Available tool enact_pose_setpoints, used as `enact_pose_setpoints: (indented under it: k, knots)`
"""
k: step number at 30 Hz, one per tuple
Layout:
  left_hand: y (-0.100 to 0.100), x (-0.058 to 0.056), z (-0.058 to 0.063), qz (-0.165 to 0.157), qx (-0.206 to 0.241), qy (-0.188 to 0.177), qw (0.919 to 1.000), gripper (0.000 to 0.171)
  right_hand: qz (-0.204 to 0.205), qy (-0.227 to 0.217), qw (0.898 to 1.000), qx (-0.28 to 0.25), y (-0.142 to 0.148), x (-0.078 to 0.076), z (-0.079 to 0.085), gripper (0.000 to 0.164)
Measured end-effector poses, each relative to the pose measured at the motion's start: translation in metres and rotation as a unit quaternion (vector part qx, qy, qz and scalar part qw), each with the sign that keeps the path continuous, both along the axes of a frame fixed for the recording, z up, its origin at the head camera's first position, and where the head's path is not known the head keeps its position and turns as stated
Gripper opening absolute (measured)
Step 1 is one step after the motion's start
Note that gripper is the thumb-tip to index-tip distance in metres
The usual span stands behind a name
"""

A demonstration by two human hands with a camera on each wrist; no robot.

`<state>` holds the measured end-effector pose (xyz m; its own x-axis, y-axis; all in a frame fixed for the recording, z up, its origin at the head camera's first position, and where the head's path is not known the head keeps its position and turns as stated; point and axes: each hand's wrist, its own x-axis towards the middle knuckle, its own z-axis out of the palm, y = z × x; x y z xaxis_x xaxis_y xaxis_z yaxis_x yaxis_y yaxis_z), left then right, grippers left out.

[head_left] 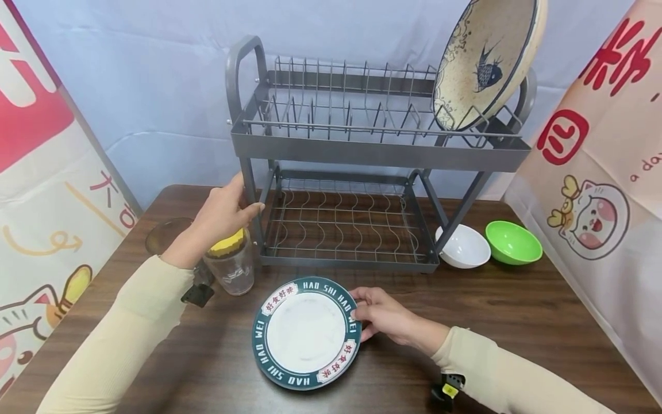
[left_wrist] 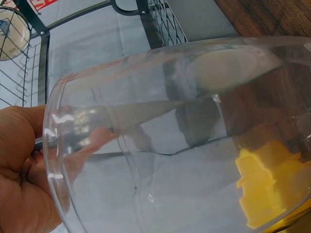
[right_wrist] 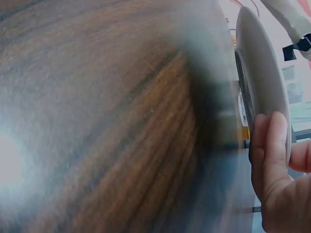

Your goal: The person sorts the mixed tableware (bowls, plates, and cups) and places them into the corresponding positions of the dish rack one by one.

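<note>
My left hand (head_left: 219, 213) grips the left upright of a grey two-tier dish rack (head_left: 377, 154), with the thumb on its front. In the left wrist view, a clear container (left_wrist: 160, 160) fills much of the picture and partly covers that hand (left_wrist: 22, 179). My right hand (head_left: 385, 315) pinches the right rim of a round plate (head_left: 305, 330) that has a white middle and a dark green lettered border. From the right wrist view, the fingers (right_wrist: 276, 145) lie against the plate's pale underside (right_wrist: 265, 73), and the plate is tilted clear of the wooden table (right_wrist: 121, 121).
A large cream dish with a blue fish (head_left: 488, 75) leans at the right end of the upper tier. White (head_left: 465, 247) and green (head_left: 513, 242) bowls sit right of the rack. A yellow-lidded clear jar (head_left: 235, 276) and a brownish see-through vessel (head_left: 164, 236) stand at left.
</note>
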<state>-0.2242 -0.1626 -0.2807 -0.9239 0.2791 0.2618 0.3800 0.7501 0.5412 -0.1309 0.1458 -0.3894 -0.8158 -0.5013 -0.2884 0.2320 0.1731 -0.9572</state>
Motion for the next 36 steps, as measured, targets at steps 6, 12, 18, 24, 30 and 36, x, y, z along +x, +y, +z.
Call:
enact_pose_setpoints:
  k: [6,12,18,24,30,36]
  knots:
    - [0.000,0.000,-0.001,-0.001,-0.003,0.004,1.0000,0.039,0.021,0.025,0.999,0.006,0.008,0.002,0.013,0.041]
    - [0.000,0.001,-0.001,0.000,-0.002,0.003,1.0000,0.040,0.022,0.049,0.998,0.012,0.015,-0.002,0.024,0.040]
    - [0.001,0.000,-0.001,0.004,0.001,0.000,1.0000,0.036,0.015,0.070,0.997,0.012,0.022,-0.002,0.039,0.040]
    - [0.001,0.000,-0.002,0.005,0.001,-0.002,1.0000,0.038,0.007,0.086,0.996,0.000,0.030,0.001,0.054,0.038]
    - [0.001,0.000,-0.002,0.004,0.002,-0.005,1.0000,0.037,-0.009,0.092,0.996,-0.017,0.039,0.001,0.064,0.040]
    - [0.001,0.000,-0.001,0.006,0.001,-0.006,1.0000,0.038,-0.024,0.104,0.994,-0.030,0.045,-0.001,0.072,0.042]
